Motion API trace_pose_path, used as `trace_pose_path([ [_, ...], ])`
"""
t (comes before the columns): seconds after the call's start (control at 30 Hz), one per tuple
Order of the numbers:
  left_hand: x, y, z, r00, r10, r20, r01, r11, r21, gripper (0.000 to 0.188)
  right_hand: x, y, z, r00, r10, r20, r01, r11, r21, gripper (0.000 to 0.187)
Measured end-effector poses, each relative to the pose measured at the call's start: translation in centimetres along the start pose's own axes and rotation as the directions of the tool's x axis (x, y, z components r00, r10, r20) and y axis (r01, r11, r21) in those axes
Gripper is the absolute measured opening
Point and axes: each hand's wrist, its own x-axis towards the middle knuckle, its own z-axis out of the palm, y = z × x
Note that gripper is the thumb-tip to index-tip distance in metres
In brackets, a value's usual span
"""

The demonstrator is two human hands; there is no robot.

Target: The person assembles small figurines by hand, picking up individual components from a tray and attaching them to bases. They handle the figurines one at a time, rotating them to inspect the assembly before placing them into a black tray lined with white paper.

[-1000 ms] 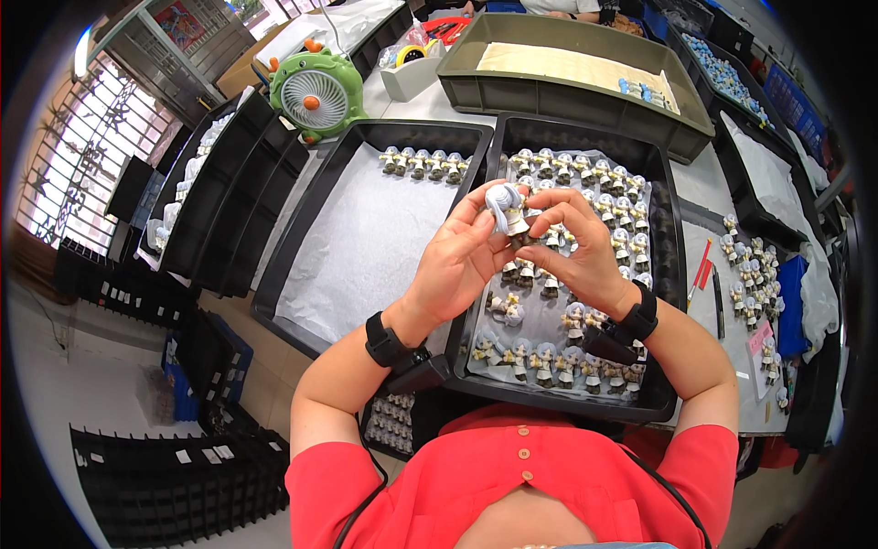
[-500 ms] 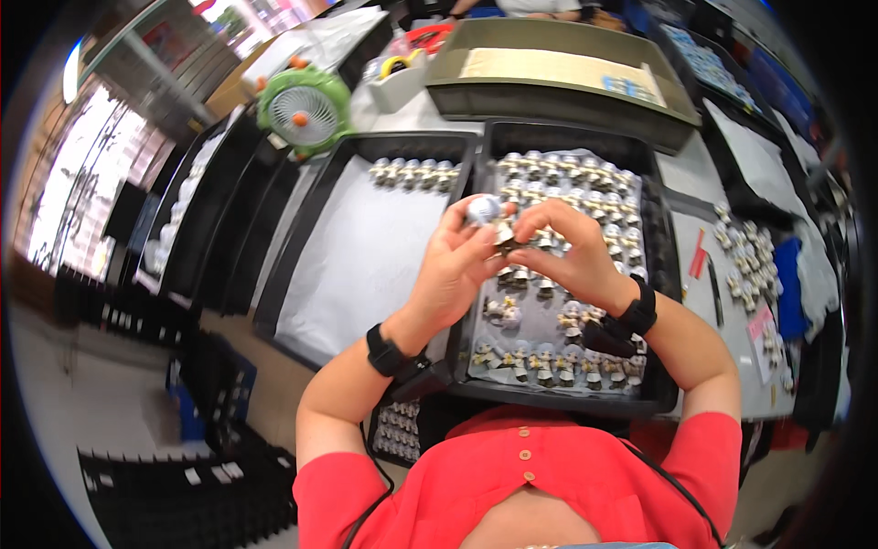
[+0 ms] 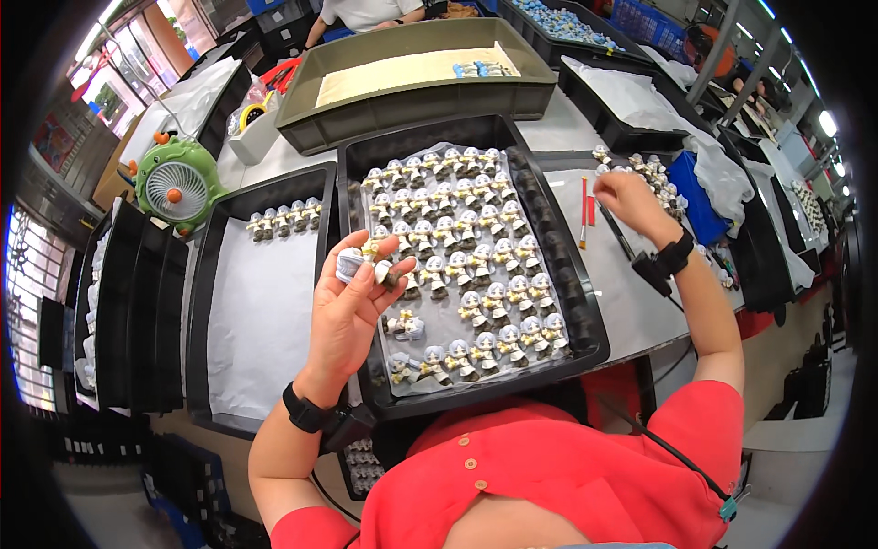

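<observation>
My left hand is closed on a small figurine with pale grey-white hair, a white outfit and a dark base. It tilts sideways between thumb and fingers, above the left edge of a black tray with several rows of similar figurines. Over the table at right, my right hand has its fingers curled together; what they hold, if anything, is hidden. Just under those fingertips is the upper end of a thin black pen-like tool. Beside it lie red-handled brushes. Loose figurines are heaped beyond the hand.
Left of the full tray, a second black tray lined with white paper has one short row of figurines. A green fan stands behind it. An olive bin spans the back, a blue box the right. Another person sits opposite.
My right hand has left the figurine and moved right, over the table by the brushes. The left hand still holds the figurine, now tipped sideways. The view has swung right.
</observation>
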Motion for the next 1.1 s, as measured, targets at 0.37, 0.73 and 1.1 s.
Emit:
trace_pose_path([
  [0.37,-0.2,-0.9,0.6,0.997,-0.001,0.080,0.006,0.998,-0.061,0.053,-3.3,9.5,5.4,0.845,0.485,0.226,-0.509,0.859,0.057,0.026],
  [0.73,-0.5,-1.2,-0.2,0.974,0.224,0.027,-0.226,0.973,0.057,0.054,0.8,-14.4,-3.4,0.970,-0.041,0.240,-0.192,0.480,0.856,0.036],
  [1.1,-0.2,-0.5,0.0,0.980,0.193,-0.050,-0.196,0.979,-0.053,0.054,1.1,-22.5,2.1,0.870,-0.473,0.141,0.247,0.665,0.705,0.051],
])
